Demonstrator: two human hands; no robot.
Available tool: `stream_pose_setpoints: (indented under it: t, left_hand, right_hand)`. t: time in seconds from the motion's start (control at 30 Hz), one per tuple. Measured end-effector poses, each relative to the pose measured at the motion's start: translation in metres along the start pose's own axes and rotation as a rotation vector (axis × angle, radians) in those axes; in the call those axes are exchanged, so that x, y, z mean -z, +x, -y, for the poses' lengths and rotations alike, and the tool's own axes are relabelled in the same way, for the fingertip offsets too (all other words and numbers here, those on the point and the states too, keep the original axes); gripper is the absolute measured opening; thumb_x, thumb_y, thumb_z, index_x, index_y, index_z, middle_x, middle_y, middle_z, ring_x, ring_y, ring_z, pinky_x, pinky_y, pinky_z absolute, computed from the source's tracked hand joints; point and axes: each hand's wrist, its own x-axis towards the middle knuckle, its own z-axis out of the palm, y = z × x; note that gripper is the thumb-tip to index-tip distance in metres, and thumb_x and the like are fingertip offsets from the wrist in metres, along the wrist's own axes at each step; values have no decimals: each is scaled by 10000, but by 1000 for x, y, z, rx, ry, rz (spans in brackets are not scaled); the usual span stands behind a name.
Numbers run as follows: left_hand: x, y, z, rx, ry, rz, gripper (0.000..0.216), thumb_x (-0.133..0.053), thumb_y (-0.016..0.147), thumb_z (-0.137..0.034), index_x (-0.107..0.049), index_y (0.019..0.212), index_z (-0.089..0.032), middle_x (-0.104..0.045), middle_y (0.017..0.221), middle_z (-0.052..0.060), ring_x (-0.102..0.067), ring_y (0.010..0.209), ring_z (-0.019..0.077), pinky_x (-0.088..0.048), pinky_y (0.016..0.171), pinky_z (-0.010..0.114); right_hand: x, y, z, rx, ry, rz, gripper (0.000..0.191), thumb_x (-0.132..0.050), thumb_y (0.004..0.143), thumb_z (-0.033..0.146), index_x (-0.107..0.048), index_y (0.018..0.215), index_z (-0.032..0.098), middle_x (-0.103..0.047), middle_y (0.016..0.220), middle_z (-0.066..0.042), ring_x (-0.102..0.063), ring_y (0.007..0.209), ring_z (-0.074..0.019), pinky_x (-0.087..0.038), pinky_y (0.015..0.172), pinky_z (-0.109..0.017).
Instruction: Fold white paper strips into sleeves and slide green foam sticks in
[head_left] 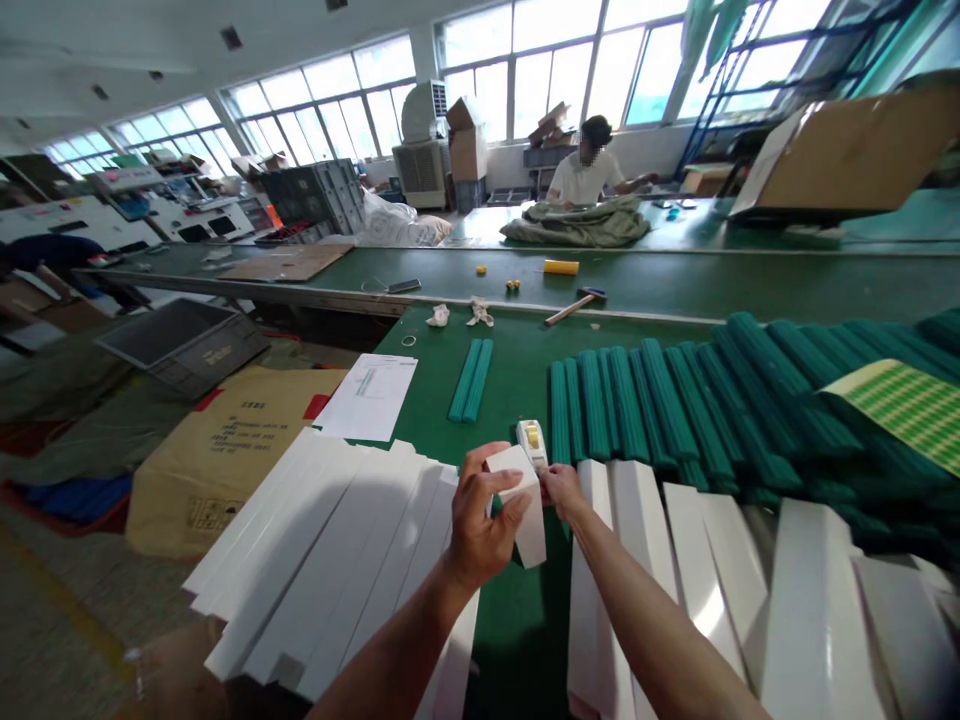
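A narrow white box stands tilted in front of me, its closed end towards the middle of the table. My left hand is wrapped round its upper part, with fingers and thumb on two sides. Close against the far end of the box is a small white tape dispenser with a yellowish roll. My right hand is closed at the near end of this dispenser; the fingertips are partly hidden. Flat white cartons lie overlapped to the left, and long white boxes lie on the right.
Ribbed green rolls are piled on the right, under a green-and-yellow sticker sheet. Two more green rolls lie beside a printed paper. Farther back are a hammer and a yellow cylinder. A person sits across the tables.
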Motion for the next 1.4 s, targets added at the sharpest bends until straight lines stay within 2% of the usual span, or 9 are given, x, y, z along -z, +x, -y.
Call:
stream_pose_setpoints:
  t: [0.13, 0.3, 0.5, 0.67, 0.87, 1.07, 1.2, 1.27, 1.4]
  left_hand:
    - [-2, 3, -4, -27, 3, -14, 226, -608, 858, -137, -566, 1069, -205, -521, 1236, 124, -558, 1125, 231, -509, 880, 386]
    - [2, 4, -5, -15, 31, -37, 246, -603, 856, -99, -580, 1073, -213, -490, 1269, 115, -559, 1110, 213, -519, 868, 366]
    - [-1, 10, -5, -47, 104, -99, 243, -618, 849, -90, -608, 1051, -223, -482, 1240, 89, -574, 1048, 179, -526, 854, 331]
    - [-13, 18, -12, -94, 117, -100, 238, -620, 842, -82, -597, 1044, -205, -496, 1211, 90, -582, 1033, 175, -541, 832, 318]
    - [-22, 18, -19, -98, 184, -121, 286, -620, 853, -132, -540, 1122, -184, -556, 1138, 103, -570, 1101, 208, -529, 913, 361]
    - [-26, 11, -21, 43, 155, -129, 472, -601, 881, -233, -394, 1299, -164, -564, 1151, 140, -592, 1069, 219, -548, 870, 364]
    - [-28, 9, -22, 41, 151, -137, 507, -582, 892, -214, -351, 1342, -169, -551, 1183, 155, -589, 1088, 228, -547, 878, 379]
    - [-27, 10, -21, 10, 167, -132, 526, -572, 893, -196, -334, 1362, -173, -542, 1192, 156, -576, 1104, 233, -545, 884, 392]
    - [-21, 13, -21, -169, 227, -89, 562, -568, 878, -128, -336, 1383, -214, -504, 1215, 140, -541, 1142, 237, -534, 910, 411]
  right_hand:
    - [-5, -13, 6, -27, 3, -26, 222, -550, 942, 325, -588, 944, 107, -578, 764, 13, -535, 584, -57, -479, 533, -186]
    - [-15, -41, 9, 42, 103, -56, 242, -633, 838, 269, -516, 677, 131, -473, 514, 62, -447, 412, -62, -393, 415, -185]
    - [9, -121, 51, 294, 314, 102, 326, -724, 712, 423, -521, 784, 179, -536, 606, 59, -485, 467, -67, -439, 441, -185]
    - [31, -205, 106, 557, 326, 346, 276, -729, 769, 395, -587, 839, 169, -587, 638, 15, -509, 460, -87, -450, 427, -212]
    - [32, -235, 117, 698, 132, 316, 259, -696, 808, 397, -616, 775, 153, -605, 623, -1, -554, 454, -96, -474, 453, -212]
    - [23, -239, 118, 691, 66, 244, 327, -698, 776, 451, -577, 744, 150, -603, 594, -2, -541, 424, -99, -473, 408, -212]
    - [22, -241, 122, 669, 18, 174, 392, -744, 704, 441, -510, 880, 181, -559, 523, 54, -542, 386, -124, -460, 359, -216]
    - [23, -241, 126, 600, 40, 209, 479, -772, 656, 425, -452, 931, 199, -551, 511, 76, -525, 364, -133, -459, 330, -235]
    - [27, -240, 140, 352, 108, 358, 496, -802, 565, 377, -421, 825, 195, -577, 529, 51, -464, 319, -97, -435, 290, -224]
